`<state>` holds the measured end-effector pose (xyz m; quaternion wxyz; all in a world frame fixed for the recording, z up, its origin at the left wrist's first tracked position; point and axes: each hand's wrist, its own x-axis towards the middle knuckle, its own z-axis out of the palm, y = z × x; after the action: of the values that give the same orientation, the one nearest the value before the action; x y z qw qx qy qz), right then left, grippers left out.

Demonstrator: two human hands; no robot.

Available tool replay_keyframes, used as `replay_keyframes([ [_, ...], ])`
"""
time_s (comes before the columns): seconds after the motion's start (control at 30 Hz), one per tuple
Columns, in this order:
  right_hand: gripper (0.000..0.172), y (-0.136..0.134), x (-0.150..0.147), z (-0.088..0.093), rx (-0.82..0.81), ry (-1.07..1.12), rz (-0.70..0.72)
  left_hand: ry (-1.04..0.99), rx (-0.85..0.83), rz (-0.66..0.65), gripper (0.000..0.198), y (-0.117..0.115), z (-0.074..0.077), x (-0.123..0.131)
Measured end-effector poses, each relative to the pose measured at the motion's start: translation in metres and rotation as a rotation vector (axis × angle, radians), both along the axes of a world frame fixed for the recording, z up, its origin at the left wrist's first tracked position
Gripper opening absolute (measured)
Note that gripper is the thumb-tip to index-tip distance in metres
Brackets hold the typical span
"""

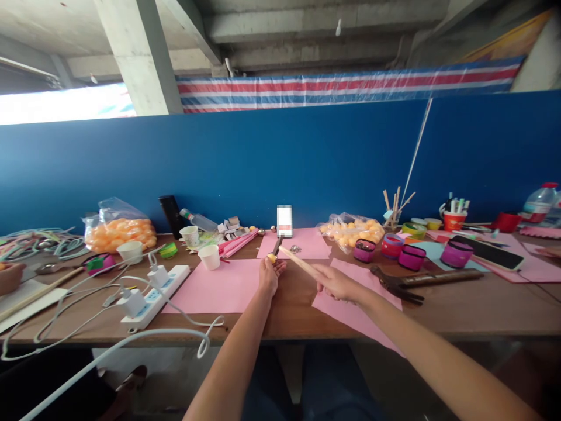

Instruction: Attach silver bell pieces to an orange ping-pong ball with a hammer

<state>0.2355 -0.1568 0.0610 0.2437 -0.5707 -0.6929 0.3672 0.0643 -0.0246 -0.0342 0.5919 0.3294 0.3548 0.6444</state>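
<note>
My left hand (270, 273) is palm up over the table, fingers curled around a small orange-yellow ball (272, 257). Just beyond the ball, a dark narrow strip (277, 245) runs toward a small upright white-screened device (284, 221); whether my fingers touch the strip I cannot tell. In my right hand (335, 282) is a pale wooden stick (302, 263), its far end pointing up and left, close to the left hand. A small heap of metal bits (295, 248) lies on a pink sheet (311, 241) beyond the stick.
Right of me lie a hammer (421, 279), purple-rimmed containers (412, 257) and a bag of orange balls (350, 231). To the left are a power strip (160, 295) with looping white cables, paper cups (209, 257) and another ball bag (120, 234). Another person's hand (11, 278) shows far left.
</note>
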Motion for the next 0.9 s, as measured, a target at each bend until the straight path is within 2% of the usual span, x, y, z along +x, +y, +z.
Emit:
replay_keyframes([
  [0.23,0.037,-0.0072,-0.0034,0.0097,0.024,-0.004,-0.023,-0.018,-0.002,-0.028,0.026,-0.0024,0.0028,-0.0008],
  [0.43,0.038,-0.0040,-0.0018,0.0016,0.131,0.036,-0.006,-0.026,-0.024,-0.030,0.032,-0.0017,0.0030,0.0005],
  [0.9,0.037,-0.0076,-0.0063,0.0067,0.061,0.029,-0.006,-0.089,-0.035,-0.059,0.038,-0.0006,0.0018,-0.0016],
])
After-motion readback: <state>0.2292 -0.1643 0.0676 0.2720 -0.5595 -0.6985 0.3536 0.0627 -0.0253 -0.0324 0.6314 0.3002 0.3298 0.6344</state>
